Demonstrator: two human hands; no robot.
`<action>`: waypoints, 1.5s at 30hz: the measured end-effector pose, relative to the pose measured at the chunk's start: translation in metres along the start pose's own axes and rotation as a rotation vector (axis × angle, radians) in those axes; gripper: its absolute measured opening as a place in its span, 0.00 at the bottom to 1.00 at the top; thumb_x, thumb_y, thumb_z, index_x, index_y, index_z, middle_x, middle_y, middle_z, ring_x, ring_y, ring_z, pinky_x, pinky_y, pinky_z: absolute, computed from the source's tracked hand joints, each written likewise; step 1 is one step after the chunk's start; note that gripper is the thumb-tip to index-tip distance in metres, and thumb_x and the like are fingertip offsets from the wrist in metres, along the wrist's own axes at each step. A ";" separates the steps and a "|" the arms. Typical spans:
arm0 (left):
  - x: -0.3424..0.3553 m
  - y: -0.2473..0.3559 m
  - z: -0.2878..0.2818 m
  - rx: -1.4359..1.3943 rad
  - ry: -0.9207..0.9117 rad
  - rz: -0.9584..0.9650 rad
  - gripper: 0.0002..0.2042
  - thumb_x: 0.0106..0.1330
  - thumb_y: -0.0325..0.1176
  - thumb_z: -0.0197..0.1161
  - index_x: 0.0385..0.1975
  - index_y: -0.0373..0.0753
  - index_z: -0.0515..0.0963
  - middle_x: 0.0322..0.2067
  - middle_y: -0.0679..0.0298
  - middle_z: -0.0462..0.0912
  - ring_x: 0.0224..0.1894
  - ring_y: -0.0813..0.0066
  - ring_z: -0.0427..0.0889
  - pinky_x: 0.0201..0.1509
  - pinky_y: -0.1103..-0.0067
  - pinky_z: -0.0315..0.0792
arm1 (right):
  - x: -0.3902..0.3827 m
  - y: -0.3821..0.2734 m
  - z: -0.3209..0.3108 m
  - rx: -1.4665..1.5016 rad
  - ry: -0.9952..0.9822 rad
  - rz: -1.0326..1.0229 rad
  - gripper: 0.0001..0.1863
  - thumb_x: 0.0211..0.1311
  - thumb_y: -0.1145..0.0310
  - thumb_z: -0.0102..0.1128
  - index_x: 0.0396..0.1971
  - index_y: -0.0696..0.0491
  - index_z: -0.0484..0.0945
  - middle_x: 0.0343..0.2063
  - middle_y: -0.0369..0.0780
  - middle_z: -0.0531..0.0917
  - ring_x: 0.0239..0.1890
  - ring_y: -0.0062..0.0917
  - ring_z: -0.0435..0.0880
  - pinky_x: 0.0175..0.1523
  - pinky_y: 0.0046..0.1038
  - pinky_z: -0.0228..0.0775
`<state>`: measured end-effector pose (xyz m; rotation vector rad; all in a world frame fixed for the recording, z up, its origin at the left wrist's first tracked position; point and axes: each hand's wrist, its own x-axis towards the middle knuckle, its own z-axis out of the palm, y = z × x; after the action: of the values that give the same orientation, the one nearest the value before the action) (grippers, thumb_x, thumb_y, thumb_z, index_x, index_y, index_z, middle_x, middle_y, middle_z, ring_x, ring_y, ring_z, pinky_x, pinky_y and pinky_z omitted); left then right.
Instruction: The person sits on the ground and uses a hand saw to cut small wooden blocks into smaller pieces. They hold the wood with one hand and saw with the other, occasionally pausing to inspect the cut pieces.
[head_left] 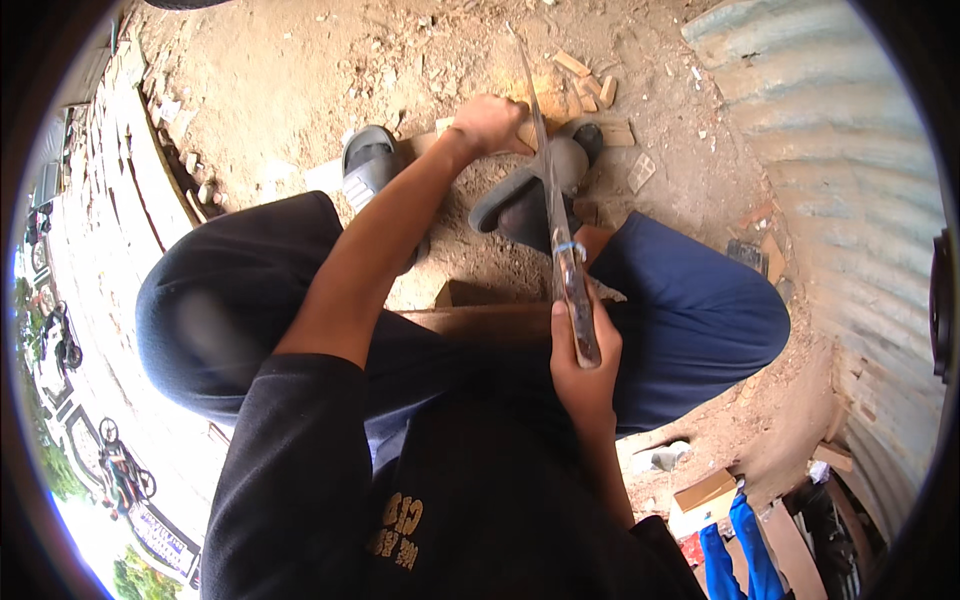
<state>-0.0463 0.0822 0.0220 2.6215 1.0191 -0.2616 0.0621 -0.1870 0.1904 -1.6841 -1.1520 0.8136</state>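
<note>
In the head view, a person's left hand [490, 122] curls closed over a wooden strip [618, 132] on the dirt, while the right hand [582, 362] wraps the handle of a long-bladed tool [556, 205]. The blade partly hides a grey sandal [568, 165]. Wood offcuts [573, 64] lie beyond; corrugated metal [800, 110] walls the right, near a cardboard box [705, 492].

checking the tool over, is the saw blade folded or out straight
Out straight: the saw blade runs forward from the handle in the right hand. Whether it can fold, I cannot tell.
</note>
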 end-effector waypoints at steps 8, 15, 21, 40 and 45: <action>-0.004 0.002 -0.002 -0.046 -0.079 -0.111 0.33 0.54 0.66 0.63 0.44 0.40 0.79 0.32 0.54 0.85 0.35 0.60 0.86 0.42 0.69 0.79 | 0.010 0.002 0.006 -0.001 0.027 -0.039 0.15 0.69 0.73 0.56 0.52 0.64 0.76 0.32 0.40 0.84 0.35 0.16 0.77 0.43 0.24 0.71; -0.010 0.015 -0.018 0.024 -0.075 -0.095 0.35 0.49 0.70 0.65 0.41 0.41 0.80 0.31 0.57 0.86 0.34 0.64 0.86 0.40 0.70 0.80 | 0.060 0.004 0.027 0.024 -0.059 0.143 0.11 0.70 0.69 0.56 0.41 0.62 0.78 0.23 0.36 0.77 0.27 0.13 0.70 0.34 0.24 0.68; -0.009 0.012 -0.014 -0.019 -0.003 -0.040 0.31 0.54 0.66 0.65 0.41 0.41 0.79 0.29 0.56 0.85 0.34 0.59 0.86 0.41 0.69 0.79 | -0.003 -0.014 -0.009 0.019 -0.033 0.133 0.17 0.65 0.76 0.57 0.53 0.61 0.76 0.44 0.51 0.83 0.47 0.34 0.85 0.50 0.31 0.73; -0.011 0.005 -0.002 0.001 0.045 -0.027 0.30 0.54 0.65 0.65 0.40 0.42 0.79 0.30 0.57 0.85 0.33 0.62 0.86 0.38 0.69 0.79 | -0.002 -0.004 -0.010 -0.031 -0.027 0.031 0.17 0.69 0.73 0.56 0.54 0.64 0.75 0.40 0.46 0.85 0.41 0.19 0.82 0.48 0.24 0.72; -0.003 0.007 -0.014 -0.019 0.010 -0.030 0.30 0.53 0.65 0.66 0.40 0.41 0.79 0.31 0.55 0.85 0.34 0.61 0.86 0.39 0.68 0.80 | 0.048 0.004 0.021 -0.103 -0.067 0.131 0.14 0.68 0.72 0.58 0.48 0.63 0.77 0.27 0.40 0.80 0.29 0.15 0.73 0.36 0.24 0.70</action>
<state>-0.0430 0.0800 0.0380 2.5944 1.0603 -0.2451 0.0615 -0.1361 0.1777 -1.8454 -1.1554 0.9106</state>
